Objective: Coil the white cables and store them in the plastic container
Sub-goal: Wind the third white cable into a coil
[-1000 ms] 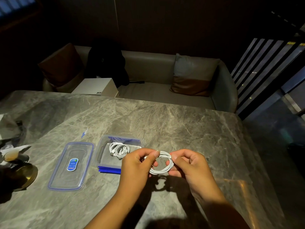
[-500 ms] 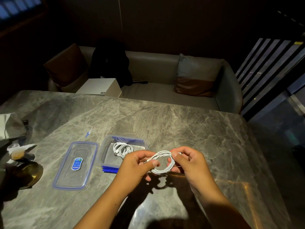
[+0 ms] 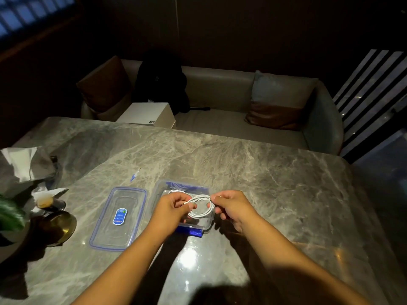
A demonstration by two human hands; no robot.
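Fingers (image 3: 221,197) tight around white cable coil (image 3: 203,215)

grip: our left hand (image 3: 174,208) and right hand (image 3: 233,208) each pinch a side of the cable (image 3: 198,215)
cable: coiled in a loop, we've got it over the open container (image 3: 187,184)
lid (image 3: 123,199): off, flat on the table (image 3: 275,183) just left of the container

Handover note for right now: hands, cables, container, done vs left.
Left hand and right hand each pinch one side of the coiled white cable, held over the open plastic container.
Another white cable lies inside, mostly hidden by the left hand.
Lid lies flat on the table, left of the container.
Done: one cable stored, second coiled.
Left: lower this coil in; closing with the lid may follow.
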